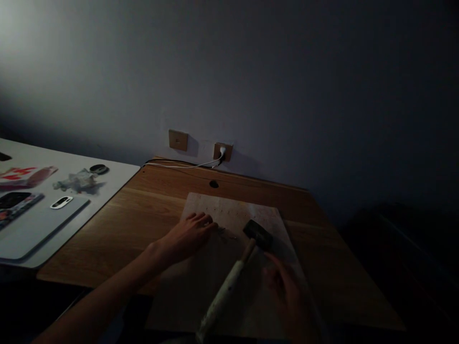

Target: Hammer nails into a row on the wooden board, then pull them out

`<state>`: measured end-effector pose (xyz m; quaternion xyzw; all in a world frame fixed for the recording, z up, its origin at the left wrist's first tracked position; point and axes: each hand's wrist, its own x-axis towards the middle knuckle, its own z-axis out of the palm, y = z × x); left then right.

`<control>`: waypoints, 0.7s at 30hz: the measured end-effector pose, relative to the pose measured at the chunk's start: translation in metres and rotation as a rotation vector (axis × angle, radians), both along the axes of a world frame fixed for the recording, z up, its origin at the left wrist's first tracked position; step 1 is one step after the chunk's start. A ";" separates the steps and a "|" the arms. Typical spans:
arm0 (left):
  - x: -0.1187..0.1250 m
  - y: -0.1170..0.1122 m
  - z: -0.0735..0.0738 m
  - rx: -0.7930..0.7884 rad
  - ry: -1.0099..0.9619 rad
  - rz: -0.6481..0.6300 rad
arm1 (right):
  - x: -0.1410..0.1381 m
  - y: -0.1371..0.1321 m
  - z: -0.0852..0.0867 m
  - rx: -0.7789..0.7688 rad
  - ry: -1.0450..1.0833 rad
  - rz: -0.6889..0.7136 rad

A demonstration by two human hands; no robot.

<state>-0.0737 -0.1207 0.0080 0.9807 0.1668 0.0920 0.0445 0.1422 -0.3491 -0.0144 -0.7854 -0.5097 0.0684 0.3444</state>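
Observation:
A wooden board [201, 286] lies on the brown table. My left hand [195, 231] rests on the board's left part, fingers curled down and close together; whatever is under the fingertips is hidden. Small nail-like pieces [233, 237] lie just right of those fingertips. A short row of tiny marks or upright nails [222, 210] shows behind them. A mallet [258, 234] with a black head and a pale wrapped handle lies across the board. Right of it is my right hand [283, 284], dim, index finger stretched toward the mallet head, other fingers loosely bent, not around the handle.
At left, a white table [118, 179] adjoins the wooden table [143, 210]. It carries a pale flat case [46, 224], a crumpled plastic bag [84, 180], a dark round object [99, 169] and a red-and-white packet [27, 177]. Behind, a cable [179, 166] runs to a wall socket [228, 150].

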 end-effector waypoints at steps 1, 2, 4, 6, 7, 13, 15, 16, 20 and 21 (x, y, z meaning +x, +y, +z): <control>0.005 0.001 0.002 -0.001 0.014 -0.014 | -0.012 0.004 0.003 -0.045 0.070 0.083; 0.008 0.002 0.003 -0.005 0.030 -0.029 | -0.023 0.009 0.005 -0.098 0.132 0.139; 0.013 0.004 0.005 -0.020 0.057 -0.054 | -0.041 0.020 0.009 -0.210 0.211 0.201; 0.016 0.005 0.006 -0.037 0.060 -0.065 | -0.051 0.029 0.012 -0.259 0.258 0.183; 0.017 0.006 0.006 -0.047 0.057 -0.067 | -0.053 0.032 0.012 -0.261 0.293 0.151; 0.023 0.011 0.005 -0.097 0.085 -0.060 | -0.040 0.021 0.020 -0.146 0.547 -0.018; 0.026 0.012 0.005 -0.117 0.097 -0.064 | -0.031 0.011 0.024 -0.085 0.752 -0.072; 0.028 0.012 0.006 -0.131 0.097 -0.064 | -0.026 0.005 0.026 -0.061 0.858 -0.092; 0.033 0.015 0.012 -0.190 0.087 -0.047 | -0.010 -0.008 0.024 0.034 1.025 -0.148; 0.034 0.016 0.014 -0.212 0.086 -0.046 | -0.007 -0.008 0.022 0.055 1.018 -0.162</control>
